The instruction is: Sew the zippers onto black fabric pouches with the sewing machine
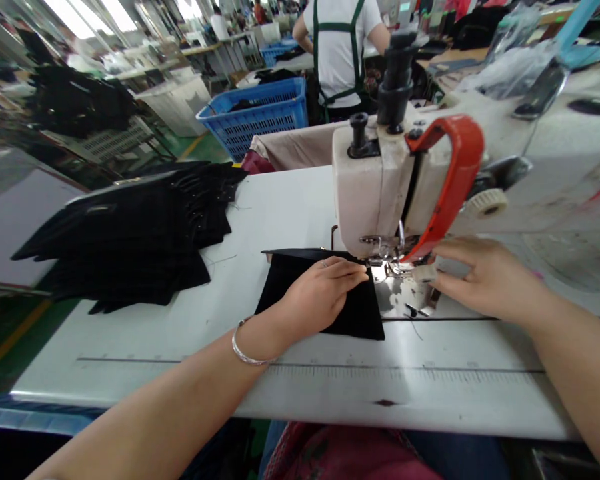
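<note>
My left hand (320,293) lies flat on a black fabric piece (363,313), fingers stretched together with their tips near the presser foot (375,260). The piece rests on the white table, its upper edge reaching under the head of the sewing machine (363,187). To the right of the needle area is my right hand (473,277), its thumb and forefinger apart beside the red guard (455,180). A small pale block (424,273) sits at its fingertips; I cannot tell whether it is on the finger or part of the machine.
A stack of black fabric pieces (145,227) lies on the table's left side. A ruler scale (330,369) runs along the front of the table. Behind stand a blue plastic basket (260,117) and a person in a white shirt (339,60).
</note>
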Tool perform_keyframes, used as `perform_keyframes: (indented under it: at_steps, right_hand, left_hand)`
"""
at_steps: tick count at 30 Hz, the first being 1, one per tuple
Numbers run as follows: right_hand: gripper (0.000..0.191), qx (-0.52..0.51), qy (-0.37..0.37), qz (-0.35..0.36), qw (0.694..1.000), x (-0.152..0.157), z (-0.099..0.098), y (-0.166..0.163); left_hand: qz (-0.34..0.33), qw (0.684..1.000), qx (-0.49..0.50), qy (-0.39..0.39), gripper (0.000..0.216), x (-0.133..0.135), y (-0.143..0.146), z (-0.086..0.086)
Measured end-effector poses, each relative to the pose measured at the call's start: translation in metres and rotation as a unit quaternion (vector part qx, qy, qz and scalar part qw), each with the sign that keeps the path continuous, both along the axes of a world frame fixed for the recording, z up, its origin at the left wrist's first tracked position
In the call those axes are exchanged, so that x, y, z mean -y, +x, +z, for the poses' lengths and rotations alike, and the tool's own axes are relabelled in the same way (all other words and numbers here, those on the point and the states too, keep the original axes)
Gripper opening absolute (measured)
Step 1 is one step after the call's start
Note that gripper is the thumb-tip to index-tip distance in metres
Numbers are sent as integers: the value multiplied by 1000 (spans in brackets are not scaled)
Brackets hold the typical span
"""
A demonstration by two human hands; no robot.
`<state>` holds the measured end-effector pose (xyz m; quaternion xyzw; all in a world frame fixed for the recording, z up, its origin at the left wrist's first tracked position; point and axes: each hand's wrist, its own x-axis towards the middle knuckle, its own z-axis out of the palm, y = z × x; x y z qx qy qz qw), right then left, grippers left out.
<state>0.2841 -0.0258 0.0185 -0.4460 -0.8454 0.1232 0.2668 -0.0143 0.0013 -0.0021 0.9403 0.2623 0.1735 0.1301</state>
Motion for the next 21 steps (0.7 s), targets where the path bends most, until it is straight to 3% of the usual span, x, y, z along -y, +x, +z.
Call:
perform_keyframes:
  at_steps: [3, 5, 7, 10, 12, 16, 19, 21]
  right_hand:
    - [26, 34, -82, 111, 990, 6, 10, 7]
    - [31, 48, -98, 131, 985, 6, 6, 5]
    - [28, 47, -54, 82, 994, 3, -4, -2]
    - [18, 69, 67, -21, 995, 0, -17, -18]
    - [16, 94, 126, -26, 987, 1, -19, -26]
    - [18, 93, 113, 113, 983, 14, -10, -33]
    - [24, 92, 85, 180, 976, 24, -9, -41]
    - [26, 93, 114, 190, 971, 29, -14, -49]
  left_hand:
    - [4, 1000, -12, 7, 45, -1, 1, 2]
    - [7, 1000, -23, 12, 41, 0, 1, 5]
    - [0, 1000, -17, 19, 34, 4, 0, 8]
    - [-38, 998, 20, 38, 58, 17, -5, 12]
    - [-58, 997, 33, 43, 57, 25, -7, 14]
    - [-36, 996, 69, -44, 23, 33, -7, 16]
    - [19, 988, 110, -106, 22, 33, -5, 19]
    - [49, 987, 120, -100, 24, 34, -3, 20]
